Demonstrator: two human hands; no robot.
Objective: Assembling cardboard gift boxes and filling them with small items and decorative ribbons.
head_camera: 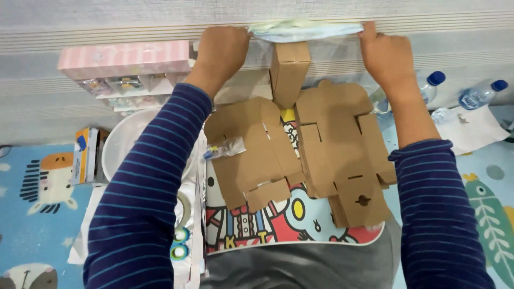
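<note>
Two hands up top: my left hand [222, 51] & right hand [386, 56], fingers pinching a pale plastic bag [305, 29] stretched between them, above the cardboard blanks [300, 155]. One small box [289, 69] folded; flat blanks, I'd say, not yet done.
</note>
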